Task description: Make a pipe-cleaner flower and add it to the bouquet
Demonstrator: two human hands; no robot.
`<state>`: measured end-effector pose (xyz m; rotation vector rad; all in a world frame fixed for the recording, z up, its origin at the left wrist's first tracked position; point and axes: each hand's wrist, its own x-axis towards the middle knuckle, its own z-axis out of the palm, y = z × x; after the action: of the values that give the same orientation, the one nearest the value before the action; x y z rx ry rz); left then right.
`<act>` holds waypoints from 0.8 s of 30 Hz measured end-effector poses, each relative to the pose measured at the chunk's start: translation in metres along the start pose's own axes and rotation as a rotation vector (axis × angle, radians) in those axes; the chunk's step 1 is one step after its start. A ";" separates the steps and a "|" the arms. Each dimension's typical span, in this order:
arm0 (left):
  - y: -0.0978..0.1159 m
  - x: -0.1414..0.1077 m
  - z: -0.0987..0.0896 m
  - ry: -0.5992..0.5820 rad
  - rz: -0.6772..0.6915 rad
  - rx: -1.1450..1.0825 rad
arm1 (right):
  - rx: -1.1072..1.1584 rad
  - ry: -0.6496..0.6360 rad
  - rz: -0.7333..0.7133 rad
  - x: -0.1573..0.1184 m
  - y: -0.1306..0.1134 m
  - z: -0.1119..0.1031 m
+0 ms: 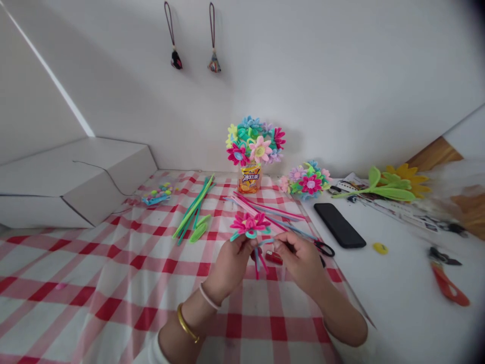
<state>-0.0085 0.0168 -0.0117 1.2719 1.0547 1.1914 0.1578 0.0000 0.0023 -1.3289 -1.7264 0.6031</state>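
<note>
My left hand (232,265) is closed around the base of a pipe-cleaner flower (250,223) with dark pink petals and turquoise loops below them. Loose pink and pale blue stem ends hang down beneath that grip. Between the fingertips of my right hand (301,258) is pinched a light blue pipe cleaner (266,242), which runs across to the flower's base. A small red object (273,257) lies on the cloth close to my right fingers. Black-handled scissors (324,248) rest just beyond my right hand, their blades partly hidden.
Green pipe cleaners (194,210) and pink ones (261,207) lie on the checkered cloth (144,283). Behind stands a jar (249,179) of fuzzy flowers, with a small bouquet (308,180) beside it. A phone (339,225) lies at right; a white box (106,182) stands at left.
</note>
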 end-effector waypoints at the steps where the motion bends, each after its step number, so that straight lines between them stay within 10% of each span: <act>1: 0.000 0.001 0.000 0.076 0.043 0.035 | 0.008 -0.007 -0.013 -0.003 -0.003 0.001; 7: -0.002 0.001 0.000 0.302 0.180 0.099 | 0.087 -0.074 -0.097 -0.023 -0.014 0.021; 17: -0.001 -0.005 0.014 0.179 -0.153 -0.629 | -0.072 -0.179 -0.351 -0.025 -0.007 0.043; 24: 0.012 -0.007 0.010 0.085 -0.093 -0.755 | -0.116 -0.138 -0.157 -0.013 0.003 0.036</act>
<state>-0.0002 0.0081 0.0004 0.5798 0.6079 1.3939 0.1301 -0.0067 -0.0235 -1.2400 -1.9835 0.5223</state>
